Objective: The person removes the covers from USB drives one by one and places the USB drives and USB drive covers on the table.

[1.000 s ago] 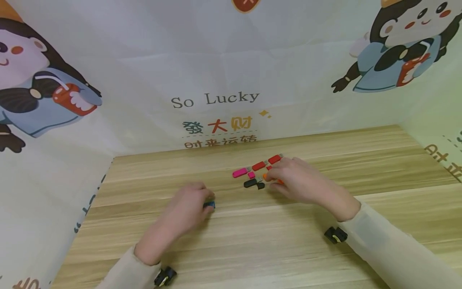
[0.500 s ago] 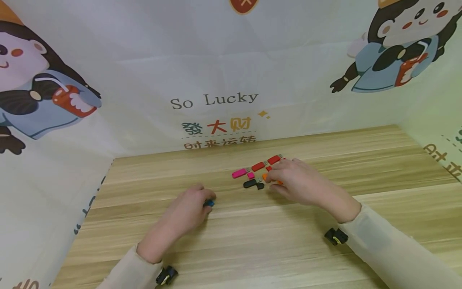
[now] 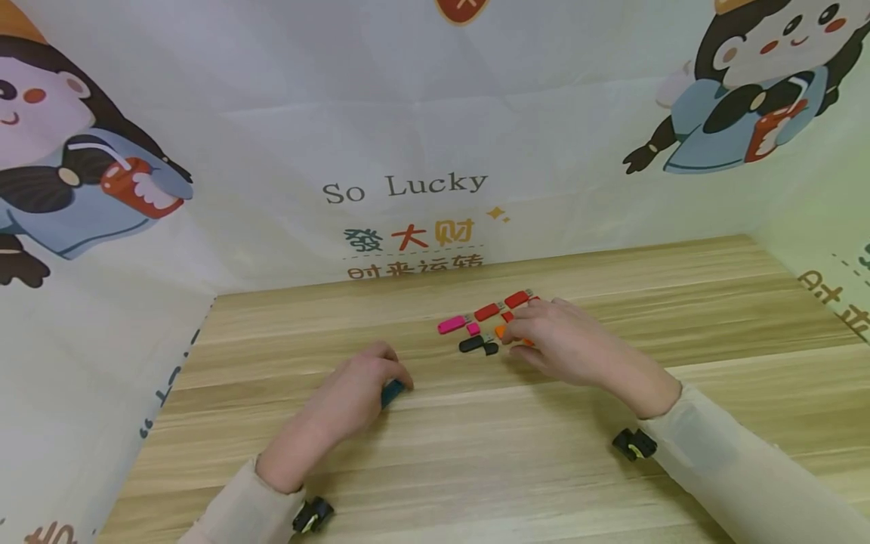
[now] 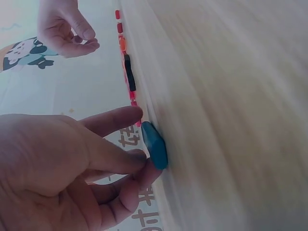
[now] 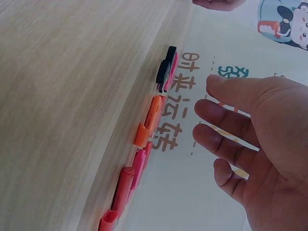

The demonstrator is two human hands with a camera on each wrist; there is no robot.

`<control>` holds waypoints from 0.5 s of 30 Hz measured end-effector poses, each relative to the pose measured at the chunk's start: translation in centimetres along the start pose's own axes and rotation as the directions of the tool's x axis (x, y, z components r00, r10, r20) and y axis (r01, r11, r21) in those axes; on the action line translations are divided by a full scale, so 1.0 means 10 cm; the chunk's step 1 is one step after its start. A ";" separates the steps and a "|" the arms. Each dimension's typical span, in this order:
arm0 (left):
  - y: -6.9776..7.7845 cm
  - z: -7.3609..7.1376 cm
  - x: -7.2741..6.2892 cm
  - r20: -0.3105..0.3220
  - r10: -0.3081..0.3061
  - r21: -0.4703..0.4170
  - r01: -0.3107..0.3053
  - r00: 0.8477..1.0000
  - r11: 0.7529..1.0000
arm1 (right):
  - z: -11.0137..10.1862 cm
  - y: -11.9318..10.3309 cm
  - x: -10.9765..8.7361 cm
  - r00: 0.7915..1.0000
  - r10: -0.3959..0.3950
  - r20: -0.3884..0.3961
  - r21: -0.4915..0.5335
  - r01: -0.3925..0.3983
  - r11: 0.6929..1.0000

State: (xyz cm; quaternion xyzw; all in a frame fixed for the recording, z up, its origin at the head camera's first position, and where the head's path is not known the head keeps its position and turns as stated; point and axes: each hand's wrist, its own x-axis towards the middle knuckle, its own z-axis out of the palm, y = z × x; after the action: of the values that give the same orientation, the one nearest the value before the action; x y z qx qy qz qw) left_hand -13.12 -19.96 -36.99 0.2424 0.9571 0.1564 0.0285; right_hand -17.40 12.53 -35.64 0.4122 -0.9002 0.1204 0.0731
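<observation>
My left hand [image 3: 356, 389] holds a blue USB stick [image 4: 155, 147] by its ends, low over the wooden table. In the left wrist view its metal plug does not show. My right hand [image 3: 560, 344] hangs with loosely bent fingers above a group of USB sticks and grips nothing. Beside it lie a black USB stick [image 3: 471, 344] with its black cap [image 3: 491, 349], a pink USB stick [image 3: 451, 325] with its pink cap [image 3: 473, 329], and red USB sticks [image 3: 487, 311]. An orange USB stick [image 5: 153, 113] with an orange cap [image 5: 141, 134] is partly hidden by the right hand in the head view.
The wooden table [image 3: 476, 453] meets a white printed cloth wall [image 3: 272, 151] at the back and sides. The small sticks and caps lie close together in slanted rows toward the back middle. A small black device [image 3: 635, 444] is worn at the right cuff.
My left fingers have turned the blue USB stick, and more of its length now shows in the head view. My right hand has stayed nearly still above the group.
</observation>
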 end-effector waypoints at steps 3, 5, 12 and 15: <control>-0.02 -0.01 0.00 0.005 0.014 0.002 -0.014 1.000 1.000 | -0.01 0.00 0.00 1.000 -0.003 0.000 -0.004 0.003 1.000; -0.02 -0.02 -0.01 0.007 0.019 0.006 -0.019 1.000 1.000 | -0.01 -0.01 0.00 1.000 -0.005 -0.001 -0.007 0.005 1.000; -0.05 -0.04 -0.05 0.009 0.019 0.024 -0.019 1.000 1.000 | -0.02 -0.01 -0.01 1.000 -0.008 -0.001 -0.008 0.008 1.000; -0.06 -0.04 -0.06 0.005 0.008 0.036 -0.008 1.000 0.999 | -0.02 -0.02 -0.01 1.000 -0.015 -0.002 -0.010 0.015 1.000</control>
State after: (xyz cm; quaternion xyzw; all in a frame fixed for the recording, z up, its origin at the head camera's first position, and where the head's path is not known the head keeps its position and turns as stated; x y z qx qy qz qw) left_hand -12.90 -20.88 -36.82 0.2470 0.9587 0.1385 0.0259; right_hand -17.20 12.57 -35.49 0.4183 -0.8976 0.1159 0.0771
